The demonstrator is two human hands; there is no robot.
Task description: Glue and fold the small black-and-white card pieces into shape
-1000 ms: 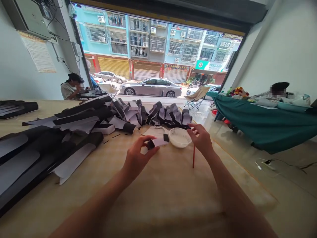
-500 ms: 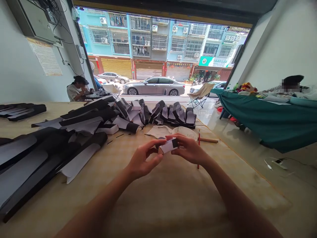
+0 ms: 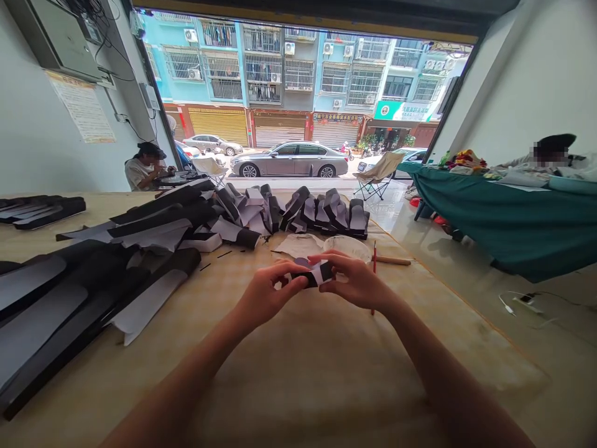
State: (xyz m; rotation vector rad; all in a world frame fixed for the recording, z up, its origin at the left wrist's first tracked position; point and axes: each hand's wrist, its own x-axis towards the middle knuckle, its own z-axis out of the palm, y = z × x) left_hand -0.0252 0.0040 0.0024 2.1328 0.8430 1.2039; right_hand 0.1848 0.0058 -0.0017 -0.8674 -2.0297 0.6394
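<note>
Two hands on one small black-and-white piece (image 3: 319, 274), gripped from both ends, above the near-middle of the table (image 3: 289, 373). Left hand (image 3: 263, 295): pinching the left end between thumb below and forefinger above, with a small gap between the digits behind the pinch. Right hand (image 3: 357, 280): closed on the right end, forefinger over the top, thumb beneath (remaining fingers partly hidden). Fingertips nearly meeting across it.

Piece: compact, dark at both ends, with a white band between; held slightly tilted, clear of the pile of black-and-white pieces (image 3: 326, 214) beyond. Just behind it, a greyish rounded patch (cannot tell whether part of it).

Pose: both forearms reaching in from the lower corners, converging, wrists low, backs of hands outward. Beyond the right fingers, a pale bowl (image 3: 354, 244); beside the right hand, a thin red stick (image 3: 374, 264).
</note>
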